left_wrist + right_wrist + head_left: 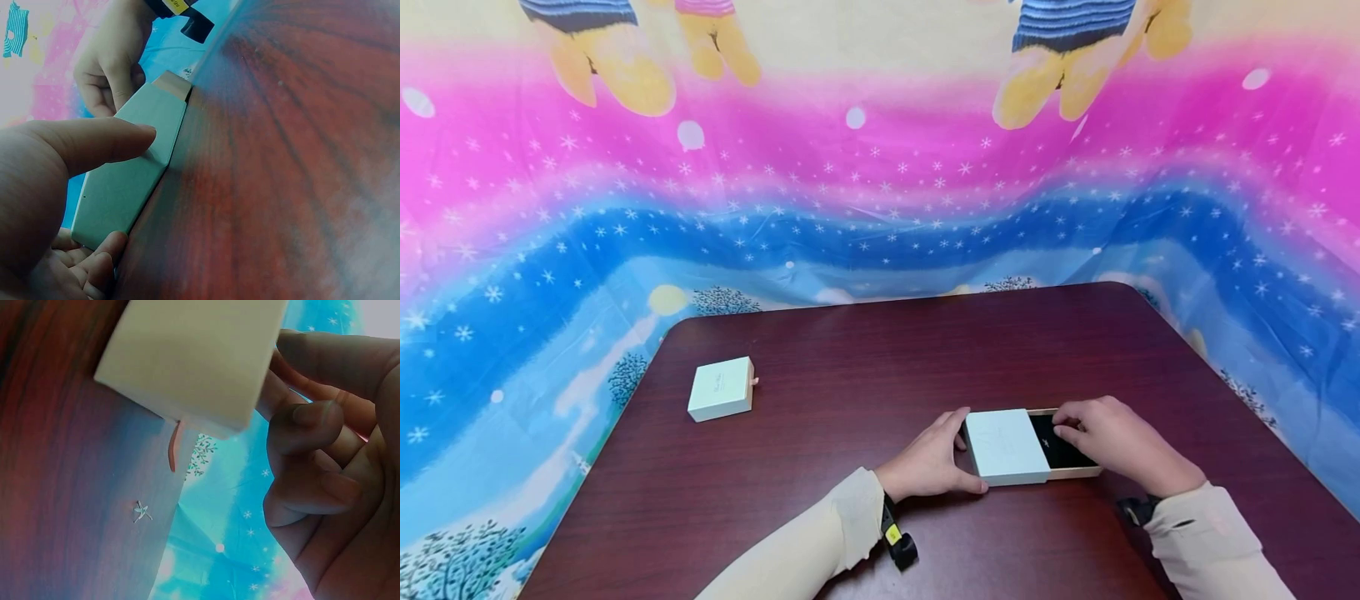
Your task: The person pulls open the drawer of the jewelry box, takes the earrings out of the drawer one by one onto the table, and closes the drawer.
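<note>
Well, from where I'm standing, the pale box lies flat on the bench (850, 367), right of centre and towards the near side. Its long axis runs left to right, roughly in line with the bench's far edge. The whitish cover (1006, 446) makes up the left part, and the cream tray (1075, 473) juts from it to the right, showing a black insert (1060, 457). From the tray's outer end hangs a short reddish ribbon (174, 450), best seen from the right wrist.

The hands are apart, one at each end. The left hand (932, 458) grips the cover's left end, thumb at the near corner, fingers round the far one. The right hand (1120, 437) reaches over the tray with its fingers bent; I cannot tell whether it pinches anything. A small silvery star-shaped piece (142, 511) shows against the bench in the right wrist view.

Off to the left and farther back sits a second box (721, 390), closed, its pink tab (756, 381) also pointing right. Behind everything hangs a pink and blue cloth (865, 167) patterned with snowflakes. Both arms wear cream garment cuffs (859, 512).
</note>
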A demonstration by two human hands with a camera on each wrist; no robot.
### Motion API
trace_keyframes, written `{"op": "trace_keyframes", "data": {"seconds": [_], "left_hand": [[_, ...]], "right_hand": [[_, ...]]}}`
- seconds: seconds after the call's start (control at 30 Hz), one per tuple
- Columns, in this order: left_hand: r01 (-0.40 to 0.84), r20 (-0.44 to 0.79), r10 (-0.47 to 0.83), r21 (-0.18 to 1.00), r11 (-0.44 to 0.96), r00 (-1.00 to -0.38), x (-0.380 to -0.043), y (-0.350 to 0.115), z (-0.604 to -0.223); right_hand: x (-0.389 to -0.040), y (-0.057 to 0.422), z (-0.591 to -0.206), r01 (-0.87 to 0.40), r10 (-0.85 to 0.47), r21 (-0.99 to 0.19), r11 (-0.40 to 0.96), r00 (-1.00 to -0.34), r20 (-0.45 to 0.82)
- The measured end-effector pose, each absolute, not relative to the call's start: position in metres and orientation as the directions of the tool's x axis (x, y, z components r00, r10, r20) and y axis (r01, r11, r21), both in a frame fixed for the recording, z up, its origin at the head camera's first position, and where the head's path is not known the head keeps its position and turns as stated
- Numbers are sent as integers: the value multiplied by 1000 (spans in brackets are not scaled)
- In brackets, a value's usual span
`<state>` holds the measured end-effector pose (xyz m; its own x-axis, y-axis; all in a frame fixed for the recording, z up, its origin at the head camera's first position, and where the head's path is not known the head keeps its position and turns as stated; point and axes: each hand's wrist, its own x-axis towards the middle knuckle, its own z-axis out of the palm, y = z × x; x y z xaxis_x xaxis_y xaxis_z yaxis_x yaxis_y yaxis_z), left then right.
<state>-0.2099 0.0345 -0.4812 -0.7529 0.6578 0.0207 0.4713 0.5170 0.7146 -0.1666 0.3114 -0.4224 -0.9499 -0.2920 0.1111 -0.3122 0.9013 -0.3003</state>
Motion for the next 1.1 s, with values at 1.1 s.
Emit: {"op": "trace_keyframes", "data": {"seconds": [1.1], "left_hand": [[480,31,658,710,516,-752,-210,34,-480]], "right_hand": [[-167,299,-426,-309,-320,-299,903,-947,13]]}}
